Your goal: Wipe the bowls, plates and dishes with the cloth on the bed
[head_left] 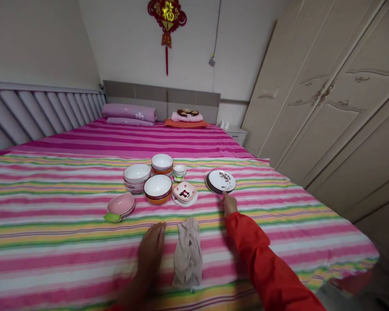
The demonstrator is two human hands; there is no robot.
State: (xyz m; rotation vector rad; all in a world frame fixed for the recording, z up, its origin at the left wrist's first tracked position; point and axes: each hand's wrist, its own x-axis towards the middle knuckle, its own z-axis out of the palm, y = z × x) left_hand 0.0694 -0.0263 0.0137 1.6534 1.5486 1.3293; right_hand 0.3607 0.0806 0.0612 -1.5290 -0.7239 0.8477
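My right hand (pixel 229 204), in a red sleeve, reaches to the near edge of a stack of plates (pixel 218 179). Its fingertips are closed at the rim; the top plate is white with a dark pattern. My left hand (pixel 151 246) holds nothing, its fingers stretched out over the striped cloth. Between my hands lies a crumpled beige cloth (pixel 188 252). Left of the plates, a square pink dish (pixel 184 191) with a cat picture sits on a white plate (pixel 190 203).
Stacked bowls stand behind my left hand: a white one (pixel 137 173), a dark-rimmed one (pixel 158 186) and another (pixel 162 162). Near them are small cups (pixel 179 170) and pink leaf-handled bowls (pixel 121 203). The striped cloth (pixel 68 268) covers the bed; wardrobes (pixel 327 125) stand right.
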